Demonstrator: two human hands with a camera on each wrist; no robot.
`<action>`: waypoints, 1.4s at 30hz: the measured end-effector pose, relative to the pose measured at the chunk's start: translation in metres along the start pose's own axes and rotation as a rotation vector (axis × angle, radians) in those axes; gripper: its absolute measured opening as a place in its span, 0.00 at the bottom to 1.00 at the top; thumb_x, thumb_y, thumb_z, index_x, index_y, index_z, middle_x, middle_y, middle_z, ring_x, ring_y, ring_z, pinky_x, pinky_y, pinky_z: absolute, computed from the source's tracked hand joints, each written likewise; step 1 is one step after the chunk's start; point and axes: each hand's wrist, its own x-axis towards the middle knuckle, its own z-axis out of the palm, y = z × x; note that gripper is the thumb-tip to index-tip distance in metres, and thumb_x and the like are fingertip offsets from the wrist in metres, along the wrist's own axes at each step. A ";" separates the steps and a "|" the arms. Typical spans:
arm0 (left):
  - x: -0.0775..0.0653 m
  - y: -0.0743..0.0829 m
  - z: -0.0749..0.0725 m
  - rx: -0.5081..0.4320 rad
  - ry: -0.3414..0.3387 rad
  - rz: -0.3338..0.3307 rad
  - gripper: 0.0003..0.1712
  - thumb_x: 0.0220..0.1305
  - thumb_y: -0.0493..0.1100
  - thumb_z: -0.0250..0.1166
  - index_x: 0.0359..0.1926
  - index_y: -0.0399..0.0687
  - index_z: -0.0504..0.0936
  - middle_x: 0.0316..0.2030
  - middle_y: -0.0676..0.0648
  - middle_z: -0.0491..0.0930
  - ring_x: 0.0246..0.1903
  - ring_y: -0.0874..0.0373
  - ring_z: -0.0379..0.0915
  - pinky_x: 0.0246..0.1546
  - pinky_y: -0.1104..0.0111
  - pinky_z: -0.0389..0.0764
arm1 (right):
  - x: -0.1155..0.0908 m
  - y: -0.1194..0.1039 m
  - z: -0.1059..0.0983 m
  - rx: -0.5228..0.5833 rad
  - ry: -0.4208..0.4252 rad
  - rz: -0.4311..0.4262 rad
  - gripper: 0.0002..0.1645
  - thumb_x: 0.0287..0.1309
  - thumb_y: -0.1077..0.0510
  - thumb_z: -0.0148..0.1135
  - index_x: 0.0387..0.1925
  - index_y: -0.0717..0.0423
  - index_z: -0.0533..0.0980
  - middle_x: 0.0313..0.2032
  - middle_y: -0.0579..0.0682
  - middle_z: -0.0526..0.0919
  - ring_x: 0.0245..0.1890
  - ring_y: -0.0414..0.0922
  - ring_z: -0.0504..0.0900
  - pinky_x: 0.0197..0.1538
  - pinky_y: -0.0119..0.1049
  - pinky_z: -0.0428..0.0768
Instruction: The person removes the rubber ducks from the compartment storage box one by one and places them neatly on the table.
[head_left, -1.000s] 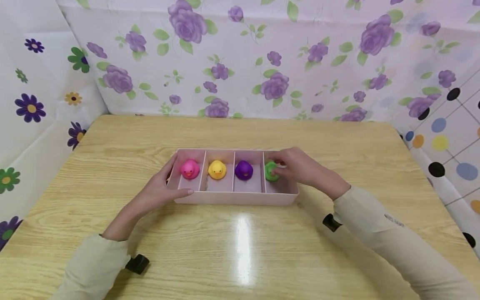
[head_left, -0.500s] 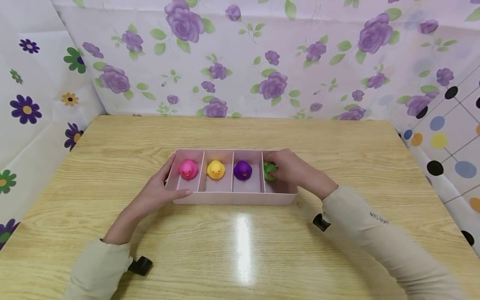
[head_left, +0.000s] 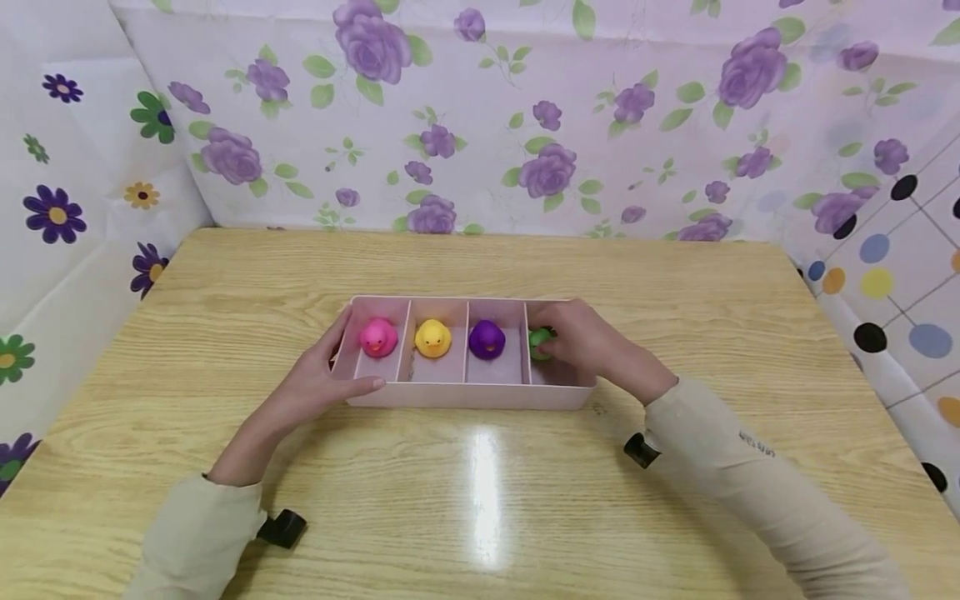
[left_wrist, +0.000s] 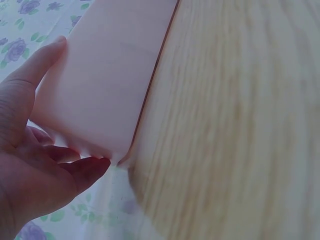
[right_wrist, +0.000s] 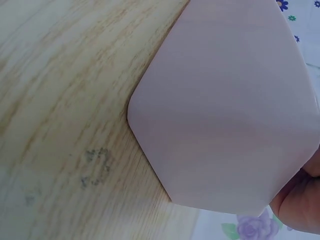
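A pink tray (head_left: 450, 397) with four compartments lies mid-table. From left to right it holds a pink duck (head_left: 378, 337), a yellow duck (head_left: 432, 337), a purple duck (head_left: 487, 339) and a green duck (head_left: 537, 343). My left hand (head_left: 330, 375) grips the tray's left end, thumb on the front wall. My right hand (head_left: 561, 338) reaches into the rightmost compartment, its fingers curled round the green duck and hiding most of it. The left wrist view shows the left hand (left_wrist: 35, 165) spanning the tray (left_wrist: 110, 80). Only a bit of the right hand (right_wrist: 300, 210) shows behind the tray (right_wrist: 230, 110) in the right wrist view.
The wooden table (head_left: 480, 508) is walled by floral sheets (head_left: 480, 125) at the back and left, and a dotted sheet (head_left: 892, 275) at the right. Bare wood surrounds the tray. A grey smudge (right_wrist: 95, 165) marks the table by the tray's corner.
My right hand has closed further over the green duck, so less of it shows. That forearm has drawn slightly left. The left hand and tray are unmoved.
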 end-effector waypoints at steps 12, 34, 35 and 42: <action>-0.001 -0.002 0.000 -0.001 0.005 0.001 0.63 0.55 0.48 0.73 0.77 0.57 0.36 0.72 0.38 0.49 0.66 0.42 0.50 0.62 0.43 0.58 | -0.003 -0.001 0.000 0.033 0.013 -0.029 0.08 0.46 0.67 0.73 0.30 0.56 0.81 0.26 0.43 0.79 0.27 0.43 0.74 0.34 0.36 0.75; 0.000 0.000 -0.001 -0.016 -0.002 0.000 0.64 0.54 0.48 0.74 0.77 0.59 0.35 0.74 0.40 0.45 0.69 0.42 0.46 0.63 0.42 0.55 | -0.012 0.001 -0.015 0.208 -0.003 0.091 0.12 0.49 0.63 0.72 0.39 0.57 0.84 0.35 0.47 0.85 0.36 0.45 0.80 0.43 0.44 0.80; 0.000 0.000 -0.001 -0.020 -0.002 0.001 0.64 0.54 0.48 0.74 0.77 0.59 0.35 0.74 0.40 0.45 0.69 0.42 0.46 0.63 0.42 0.55 | -0.013 0.001 -0.015 0.209 -0.001 0.099 0.12 0.49 0.63 0.73 0.38 0.57 0.84 0.35 0.47 0.85 0.36 0.45 0.80 0.43 0.43 0.79; -0.001 0.000 -0.001 -0.031 -0.004 -0.004 0.64 0.54 0.48 0.74 0.77 0.59 0.35 0.74 0.39 0.46 0.68 0.42 0.47 0.64 0.43 0.55 | -0.016 0.003 -0.018 0.247 0.008 0.173 0.13 0.49 0.64 0.71 0.40 0.57 0.85 0.35 0.48 0.85 0.36 0.44 0.79 0.42 0.40 0.79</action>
